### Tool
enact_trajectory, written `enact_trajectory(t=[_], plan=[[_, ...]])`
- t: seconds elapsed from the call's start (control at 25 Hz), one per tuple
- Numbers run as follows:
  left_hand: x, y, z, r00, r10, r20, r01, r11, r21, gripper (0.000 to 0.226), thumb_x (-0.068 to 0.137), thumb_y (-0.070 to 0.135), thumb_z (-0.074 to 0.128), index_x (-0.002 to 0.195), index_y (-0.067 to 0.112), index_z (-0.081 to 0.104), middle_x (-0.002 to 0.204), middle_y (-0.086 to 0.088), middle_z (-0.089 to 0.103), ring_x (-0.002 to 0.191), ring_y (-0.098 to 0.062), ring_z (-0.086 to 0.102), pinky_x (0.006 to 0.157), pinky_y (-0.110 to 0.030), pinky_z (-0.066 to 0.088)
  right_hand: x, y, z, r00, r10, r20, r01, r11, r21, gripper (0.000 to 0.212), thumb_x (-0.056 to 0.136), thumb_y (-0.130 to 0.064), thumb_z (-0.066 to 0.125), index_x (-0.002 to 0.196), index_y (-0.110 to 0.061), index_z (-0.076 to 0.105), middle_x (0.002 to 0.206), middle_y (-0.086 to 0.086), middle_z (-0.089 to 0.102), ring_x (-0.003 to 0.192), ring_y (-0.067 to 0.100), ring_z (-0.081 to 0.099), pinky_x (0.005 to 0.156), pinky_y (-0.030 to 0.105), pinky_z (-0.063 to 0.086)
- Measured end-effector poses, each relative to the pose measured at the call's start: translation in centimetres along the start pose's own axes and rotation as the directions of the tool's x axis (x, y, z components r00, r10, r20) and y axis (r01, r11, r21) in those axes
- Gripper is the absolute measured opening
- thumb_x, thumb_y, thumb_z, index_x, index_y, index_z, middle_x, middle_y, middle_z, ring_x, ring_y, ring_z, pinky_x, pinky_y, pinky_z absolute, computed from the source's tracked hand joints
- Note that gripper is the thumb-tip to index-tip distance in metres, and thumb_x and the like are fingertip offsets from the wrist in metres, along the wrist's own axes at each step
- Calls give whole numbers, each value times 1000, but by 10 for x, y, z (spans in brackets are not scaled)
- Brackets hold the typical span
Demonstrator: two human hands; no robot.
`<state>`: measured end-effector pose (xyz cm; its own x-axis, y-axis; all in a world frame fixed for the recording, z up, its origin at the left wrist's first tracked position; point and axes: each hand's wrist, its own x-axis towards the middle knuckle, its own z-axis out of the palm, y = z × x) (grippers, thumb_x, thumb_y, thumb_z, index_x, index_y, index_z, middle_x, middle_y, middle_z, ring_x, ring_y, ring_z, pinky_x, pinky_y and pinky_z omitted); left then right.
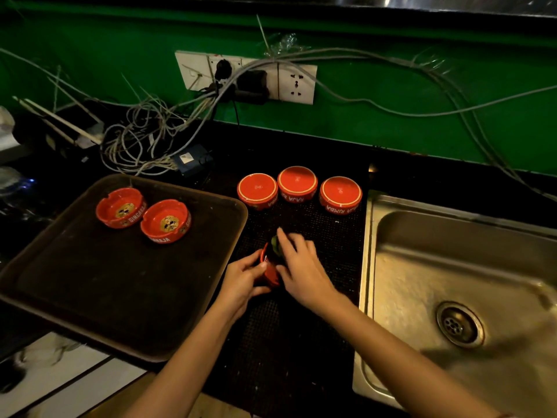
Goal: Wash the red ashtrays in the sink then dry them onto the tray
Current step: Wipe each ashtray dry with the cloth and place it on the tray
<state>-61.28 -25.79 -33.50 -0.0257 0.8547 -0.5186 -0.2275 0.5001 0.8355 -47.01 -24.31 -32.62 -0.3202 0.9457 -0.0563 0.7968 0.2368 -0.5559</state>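
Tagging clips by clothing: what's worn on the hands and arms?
No gloves, rings or watch show on the left hand or right hand. Both forearms are bare, no sleeves. A reddish strip at the right arm's frame edge is unclear.

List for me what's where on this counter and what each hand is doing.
Tray: two upright ashtrays, red, side by side
Black mat: three upside-down ashtrays, red, in a row
Left hand: grips the held ashtray, tipped on edge
Right hand: holds a small green item against it; cloth or sponge unclear
Steel sink: no ashtrays inside
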Motion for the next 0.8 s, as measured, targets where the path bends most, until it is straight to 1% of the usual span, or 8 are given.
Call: enact_trajectory(t=[0.08, 0.16, 0.24, 0.32, 0.44, 0.52, 0.68, 0.8], plan=[[4, -4, -3, 1000, 22, -1, -22, 1000, 3, 40, 93, 1, 52, 132, 10, 53, 115, -12, 67, 102, -23, 65, 76, -41, 58, -5, 4, 14, 994, -77, -81, 63, 985, -159, 46, 92, -21, 43, 138, -13, 47, 128, 6, 54, 111, 30, 48, 93, 43, 48], [5, -5, -5, 999, 42, 8, -42, 999, 27, 42, 92, 1, 53, 133, 10, 52, 116, -12, 66, 102, -23, 65, 75, -40, 59, 2, 2, 18, 988, -95, -122, 61, 964, -258, 42, 89, -22, 40, 124, -12, 60, 113, 6, 62, 101, 31, 53, 80, 44, 52], [4, -6, -4, 998, 60, 12, -60, 997, 44, 40, 93, 1, 51, 132, 10, 53, 115, -14, 66, 101, -24, 66, 73, -39, 59, 10, -4, 14, 997, -40, -69, 25, 977, -211, 38, 91, -18, 46, 126, -12, 58, 120, 6, 57, 109, 29, 48, 91, 40, 46], [3, -6, -3, 997, 74, -10, -73, 996, 46, 39, 94, 0, 50, 132, 8, 54, 115, -14, 66, 98, -22, 66, 68, -35, 59, 13, -4, 13, 996, -83, -8, 81, 985, -154, 36, 92, -15, 48, 126, -15, 59, 124, 2, 54, 113, 25, 45, 96, 39, 41], [9, -7, 0, 996, 77, -41, -76, 997, 31, 40, 93, 0, 51, 132, 7, 53, 113, -10, 67, 91, -16, 67, 61, -33, 58, 6, 1, 0, 967, -202, 157, 230, 955, -187, 35, 91, -16, 45, 120, -25, 63, 125, -7, 52, 111, 22, 42, 92, 40, 38], [11, -6, 0, 996, 69, -53, -67, 997, 47, 40, 93, 0, 50, 132, 7, 54, 109, -9, 67, 86, -15, 68, 59, -33, 58, 3, 6, -12, 948, -212, 237, 282, 905, -319, 34, 91, -19, 45, 117, -31, 63, 126, -11, 49, 113, 22, 38, 88, 38, 33], [11, -3, 1, 995, 100, -29, -96, 990, 106, 40, 93, 2, 52, 133, 8, 51, 118, -9, 63, 91, -14, 67, 58, -28, 57, 5, 11, -26, 975, -162, 155, 222, 787, -576, 32, 90, -18, 45, 116, -21, 64, 124, -3, 51, 114, 27, 37, 85, 37, 32], [10, -6, 4, 991, 122, -54, -115, 986, 120, 38, 93, 2, 52, 130, 9, 55, 111, -7, 66, 89, -14, 66, 55, -26, 56, 10, -8, -15, 987, -58, 153, 121, 886, -447, 36, 92, -19, 43, 125, -19, 57, 125, 3, 52, 114, 32, 40, 89, 39, 38]])
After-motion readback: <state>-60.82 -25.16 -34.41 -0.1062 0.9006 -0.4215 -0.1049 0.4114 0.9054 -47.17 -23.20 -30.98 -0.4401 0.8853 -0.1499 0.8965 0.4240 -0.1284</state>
